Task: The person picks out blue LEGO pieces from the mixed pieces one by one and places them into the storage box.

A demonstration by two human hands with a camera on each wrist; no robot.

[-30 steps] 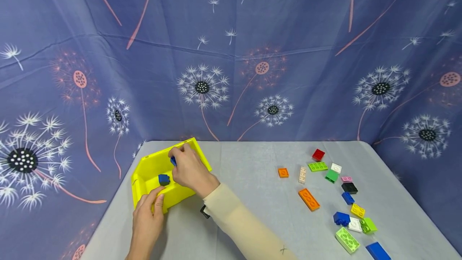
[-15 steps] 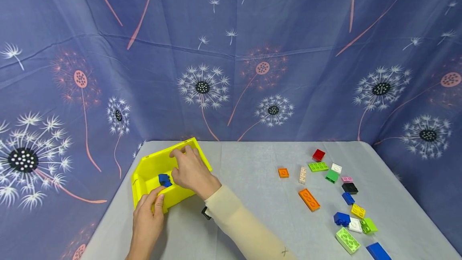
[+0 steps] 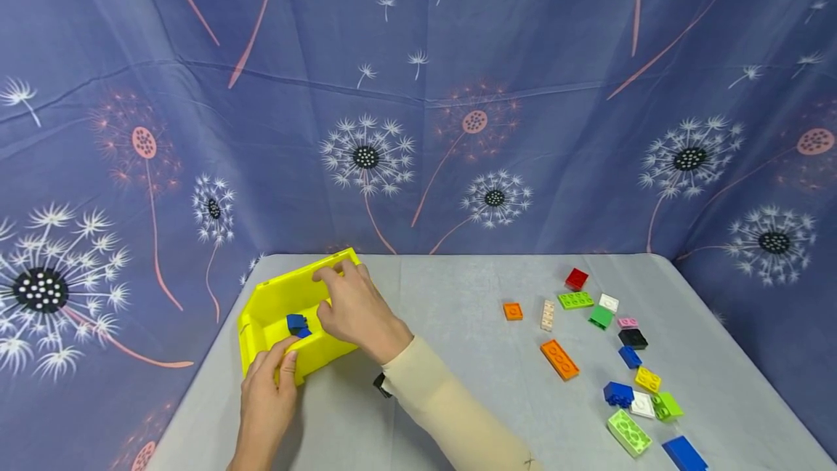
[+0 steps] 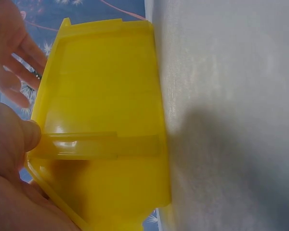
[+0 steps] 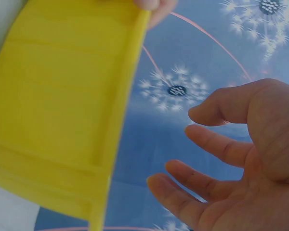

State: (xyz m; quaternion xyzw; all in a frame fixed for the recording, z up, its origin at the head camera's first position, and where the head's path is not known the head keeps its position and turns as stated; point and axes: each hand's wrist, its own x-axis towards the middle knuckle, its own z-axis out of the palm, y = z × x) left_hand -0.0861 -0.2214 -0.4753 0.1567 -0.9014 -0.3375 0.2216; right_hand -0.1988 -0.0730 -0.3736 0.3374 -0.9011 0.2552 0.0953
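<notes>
A yellow plastic bin stands at the left of the table in the head view, with blue bricks lying inside. My left hand grips the bin's near rim, thumb on the outer wall, as the left wrist view also shows on the bin. Over the bin's right end hovers my right hand, fingers spread and loosely bent. Nothing lies between its thumb and fingers in the right wrist view, where the hand appears beside the bin's wall.
Loose bricks are scattered over the right of the table, among them an orange brick, a red brick, a black brick and a light green brick. A patterned blue cloth hangs behind the table.
My right hand let go of a blue brick, which dropped beside the other one in the bin. The empty hand has since shifted slightly right. The left hand has not moved.
</notes>
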